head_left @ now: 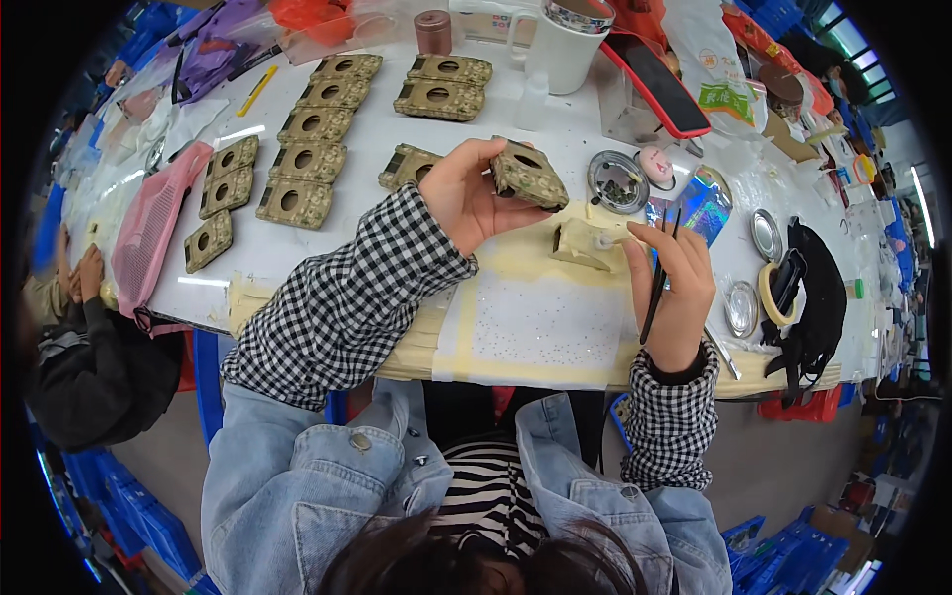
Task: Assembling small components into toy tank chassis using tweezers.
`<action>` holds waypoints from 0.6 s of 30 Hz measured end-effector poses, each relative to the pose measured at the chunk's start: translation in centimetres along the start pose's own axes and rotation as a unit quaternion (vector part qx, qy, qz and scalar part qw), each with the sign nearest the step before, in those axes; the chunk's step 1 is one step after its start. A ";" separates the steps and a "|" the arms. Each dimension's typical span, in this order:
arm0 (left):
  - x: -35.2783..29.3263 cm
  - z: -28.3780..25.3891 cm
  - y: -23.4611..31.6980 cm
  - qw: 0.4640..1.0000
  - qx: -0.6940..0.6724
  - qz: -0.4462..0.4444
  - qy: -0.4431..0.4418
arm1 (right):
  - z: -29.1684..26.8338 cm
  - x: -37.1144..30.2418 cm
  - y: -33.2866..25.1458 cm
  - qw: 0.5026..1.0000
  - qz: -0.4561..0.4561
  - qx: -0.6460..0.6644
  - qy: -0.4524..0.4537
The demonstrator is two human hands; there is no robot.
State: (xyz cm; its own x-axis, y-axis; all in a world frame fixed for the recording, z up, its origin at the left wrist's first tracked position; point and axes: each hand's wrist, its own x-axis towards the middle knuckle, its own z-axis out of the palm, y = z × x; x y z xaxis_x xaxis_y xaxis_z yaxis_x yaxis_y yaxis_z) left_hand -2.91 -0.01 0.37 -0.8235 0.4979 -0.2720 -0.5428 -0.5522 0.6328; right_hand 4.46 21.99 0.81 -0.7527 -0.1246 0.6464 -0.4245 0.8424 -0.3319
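Matt, plastic-looking shell [536, 182] was noted in left hand [464, 194]; glossy metal dish [766, 236] was seen right of right hand [684, 288].

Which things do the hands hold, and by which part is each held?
The left hand holds a camouflage-patterned shell by its left side; the right hand holds a thin dark tool around its middle. Whether its fingertips pinch anything is unclear.

White counter [436, 136], carrying camouflage-patterned shells [317, 203] in columns left of centre. Toward the far edge, a white mug [570, 58] and a red-cased phone [657, 84]; along the near edge, a pink mesh bag [162, 226] and a dotted white sheet [545, 319].
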 end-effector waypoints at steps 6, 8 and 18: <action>-0.7 -0.1 -0.1 1.000 -0.003 -0.015 0.000 | 0.9 0.3 0.0 1.000 0.001 0.014 -0.010; -0.7 -0.4 -0.3 1.000 -0.010 -0.020 -0.009 | 1.1 0.3 0.1 0.999 -0.002 0.030 -0.010; -0.6 -0.2 -0.4 0.999 -0.003 -0.032 -0.036 | -0.2 0.6 -0.7 0.998 0.022 0.061 0.002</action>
State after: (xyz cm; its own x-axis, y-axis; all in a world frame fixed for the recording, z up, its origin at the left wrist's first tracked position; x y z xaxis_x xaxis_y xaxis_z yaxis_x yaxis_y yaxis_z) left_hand -2.22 -0.24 0.11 -0.7725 0.5797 -0.2590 -0.5957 -0.5205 0.6117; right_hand 4.41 21.39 1.57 -0.7704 -0.0860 0.6318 -0.4487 0.7771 -0.4413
